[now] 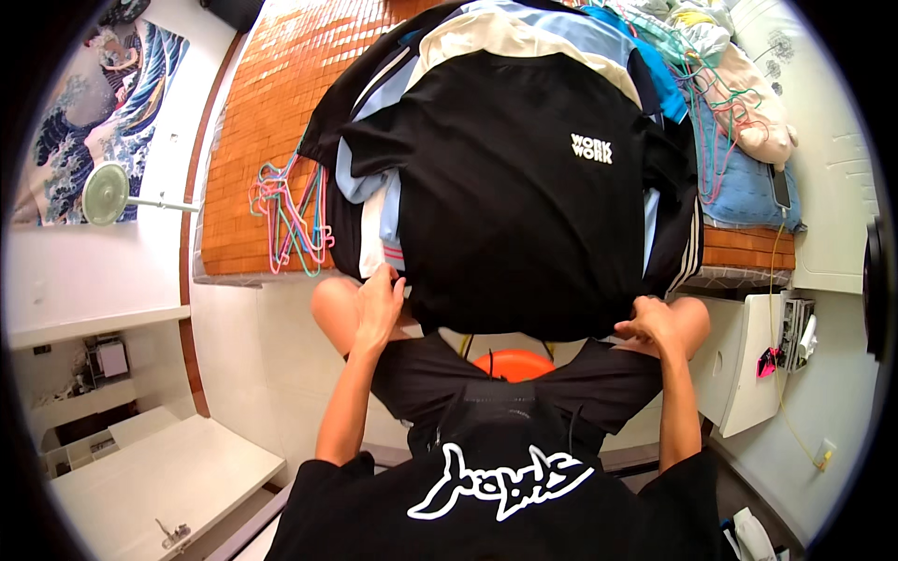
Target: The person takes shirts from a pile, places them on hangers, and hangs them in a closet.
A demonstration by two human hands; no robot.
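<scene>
A black short-sleeved T-shirt [519, 210] with white lettering on the chest lies spread out on top of a stack of clothes, its hem towards me. Under it show a cream garment [456, 38], light blue cloth [547, 28] and a dark garment with pale sleeve stripes [691, 245]. My left hand [379, 305] touches the lower end of a white piece of cloth [372, 238] left of the T-shirt; its grip is unclear. At the T-shirt's right hem corner, my right hand [647, 319] has its fingers bent around the fabric edge.
Several plastic hangers [295, 217] lie left of the stack on a brown slatted mat [266, 133]. More hangers [722, 105], a plush toy [751, 119], a blue pillow [736, 182] and a charging phone [780, 188] sit at right. An orange stool seat [515, 365] shows between my legs.
</scene>
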